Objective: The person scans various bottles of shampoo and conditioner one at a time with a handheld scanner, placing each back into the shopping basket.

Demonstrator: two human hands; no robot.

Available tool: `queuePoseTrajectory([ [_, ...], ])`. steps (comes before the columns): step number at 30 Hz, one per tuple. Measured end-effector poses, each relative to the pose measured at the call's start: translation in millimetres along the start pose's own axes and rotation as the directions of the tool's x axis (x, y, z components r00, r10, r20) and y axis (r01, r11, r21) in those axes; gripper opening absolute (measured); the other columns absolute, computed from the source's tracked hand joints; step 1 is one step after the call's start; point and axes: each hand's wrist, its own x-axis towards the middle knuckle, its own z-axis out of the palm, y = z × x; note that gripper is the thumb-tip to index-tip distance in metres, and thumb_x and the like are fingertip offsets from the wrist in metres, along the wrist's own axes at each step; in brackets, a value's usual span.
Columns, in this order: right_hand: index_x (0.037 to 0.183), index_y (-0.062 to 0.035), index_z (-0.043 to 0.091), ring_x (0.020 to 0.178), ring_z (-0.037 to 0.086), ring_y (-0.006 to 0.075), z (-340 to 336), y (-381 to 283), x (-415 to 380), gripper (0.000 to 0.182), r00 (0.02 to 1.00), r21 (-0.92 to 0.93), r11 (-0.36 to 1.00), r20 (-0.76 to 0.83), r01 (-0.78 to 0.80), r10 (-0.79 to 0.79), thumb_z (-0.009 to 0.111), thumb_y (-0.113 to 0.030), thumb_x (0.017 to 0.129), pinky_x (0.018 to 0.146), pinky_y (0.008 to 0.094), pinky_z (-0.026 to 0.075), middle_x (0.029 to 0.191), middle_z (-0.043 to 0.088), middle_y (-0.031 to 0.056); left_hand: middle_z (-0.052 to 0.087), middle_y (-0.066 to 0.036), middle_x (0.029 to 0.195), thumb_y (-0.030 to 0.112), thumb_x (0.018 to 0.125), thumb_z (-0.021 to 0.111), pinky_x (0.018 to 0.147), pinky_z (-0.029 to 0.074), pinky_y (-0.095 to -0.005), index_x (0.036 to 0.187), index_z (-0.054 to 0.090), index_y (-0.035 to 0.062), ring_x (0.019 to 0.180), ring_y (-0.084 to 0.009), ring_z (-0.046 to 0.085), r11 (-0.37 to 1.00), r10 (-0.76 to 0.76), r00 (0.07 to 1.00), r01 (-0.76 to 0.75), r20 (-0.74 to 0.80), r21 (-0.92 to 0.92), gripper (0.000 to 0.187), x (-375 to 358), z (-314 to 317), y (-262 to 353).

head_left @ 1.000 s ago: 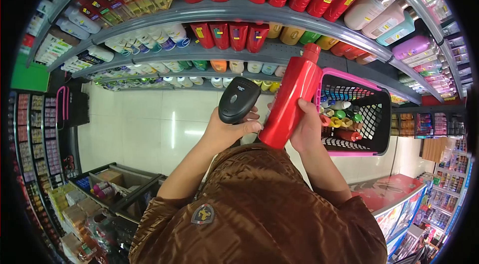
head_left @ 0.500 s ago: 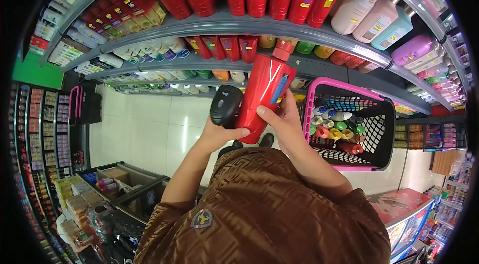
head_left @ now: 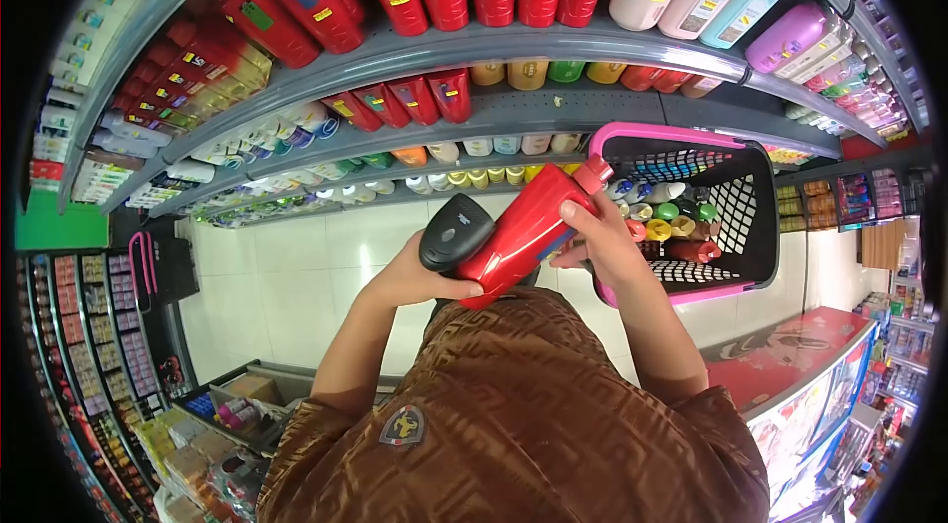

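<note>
A red shampoo bottle [head_left: 528, 227] lies tilted in front of my body, its cap up to the right by the basket. My right hand [head_left: 609, 244] is closed around its upper end, with the thumb on the front. In my left hand [head_left: 403, 274] is a black barcode scanner [head_left: 456, 232], its head against the side of the bottle. The left thumb touches the bottle's base. The scanner's handle is hidden in the palm, and the blue label on the bottle is partly covered.
A black shopping basket [head_left: 743, 217] with a pink rim holds several bottles at my right. Ahead, curved shelves [head_left: 474, 57] carry red, pastel and other bottles. A red-topped cabinet [head_left: 780, 355] stands at lower right; boxed goods [head_left: 183, 444] are at lower left.
The bottle has tipped further over, its cap moving right and down to the basket's edge. My right hand has shifted up toward the cap. The scanner has turned slightly and moved right.
</note>
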Motion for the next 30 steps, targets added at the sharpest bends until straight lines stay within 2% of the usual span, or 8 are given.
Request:
queuePoseTrajectory([
  [4,0.141,-0.0023,0.047,0.089,0.072,0.0238,15,16,1,0.078,0.983,-0.044,0.982,-0.023,-0.184,0.183,0.083,-0.04,0.083,0.062,0.0364,0.065,0.121,0.064,0.0151,0.068,-0.006,0.124,0.02,0.066,0.097,0.103,0.046,-0.0334,0.131,0.062,0.0005,0.113,-0.0149,0.061,0.996,-0.065,0.996,0.062,0.056,0.057,0.076,-9,-27,-5],
  [8,0.133,0.0006,0.052,0.083,0.071,0.0209,43,32,9,0.069,0.994,-0.067,0.997,-0.104,-0.036,0.029,0.084,-0.034,0.082,0.063,0.0351,0.064,0.114,0.066,0.0129,0.07,-0.006,0.118,0.019,0.071,0.094,0.097,0.049,-0.0321,0.127,0.064,0.0002,0.107,-0.0141,0.063,0.994,0.055,0.998,-0.052,-0.025,0.1,0.066,-18,-56,-28],
  [10,0.13,0.0004,0.054,0.086,0.069,0.0184,48,36,24,0.065,0.954,-0.204,0.968,-0.23,0.145,-0.191,0.085,-0.029,0.081,0.062,0.0314,0.061,0.112,0.066,0.0121,0.072,-0.006,0.111,0.017,0.077,0.09,0.09,0.053,-0.0302,0.121,0.067,0.0007,0.099,-0.0126,0.065,0.996,0.074,0.96,-0.057,-0.271,0.071,0.052,-21,-75,-47],
  [12,0.13,-0.0009,0.056,0.093,0.068,0.0184,52,33,47,0.066,0.911,-0.281,0.937,-0.294,0.208,-0.29,0.088,-0.025,0.078,0.072,0.0318,0.059,0.112,0.066,0.0096,0.073,-0.004,0.107,0.013,0.083,0.086,0.084,0.054,-0.0286,0.117,0.069,0.0011,0.094,-0.0107,0.067,0.995,0.096,0.952,-0.091,-0.29,0.028,0.04,-28,-87,-40],
  [14,0.13,-0.0019,0.057,0.1,0.067,0.0187,33,43,90,0.069,0.771,-0.595,0.709,-0.221,0.379,-0.598,0.09,-0.025,0.075,0.086,0.035,0.057,0.115,0.067,0.0076,0.074,-0.004,0.107,0.011,0.086,0.083,0.084,0.055,-0.0287,0.116,0.07,0.0012,0.093,-0.0099,0.067,0.994,0.107,0.952,-0.11,-0.288,0.004,0.035,-37,-100,-41],
  [17,0.13,-0.0017,0.057,0.106,0.068,0.0205,45,16,124,0.072,0.709,-0.667,0.638,-0.229,0.385,-0.667,0.091,-0.028,0.072,0.096,0.0365,0.053,0.118,0.069,0.0085,0.074,-0.003,0.108,0.01,0.086,0.081,0.085,0.055,-0.0286,0.118,0.07,0.0019,0.094,-0.0096,0.068,0.997,0.072,0.964,-0.078,-0.258,-0.016,0.034,-57,-112,-43],
  [25,0.128,-0.0032,0.058,0.114,0.068,0.034,23,4,228,0.081,0.744,-0.837,0.509,-0.206,0.203,-0.635,0.091,-0.043,0.065,0.098,0.0418,0.053,0.12,0.071,0.017,0.074,-0.004,0.109,0.009,0.087,0.08,0.085,0.055,-0.0291,0.117,0.07,0.0021,0.096,-0.0097,0.068,0.999,0.052,0.93,-0.053,-0.365,0.008,0.033,-85,-116,-48],
  [30,0.137,-0.0024,0.053,0.114,0.068,0.0336,45,-11,244,0.092,0.804,-0.887,0.448,-0.185,0.111,-0.566,0.088,-0.049,0.066,0.098,0.0417,0.052,0.123,0.071,0.0159,0.074,-0.005,0.109,0.009,0.088,0.079,0.086,0.055,-0.0293,0.118,0.07,0.0022,0.097,-0.0106,0.068,0.999,-0.021,0.886,0.007,-0.464,-0.032,0.032,-86,-96,-47],
])
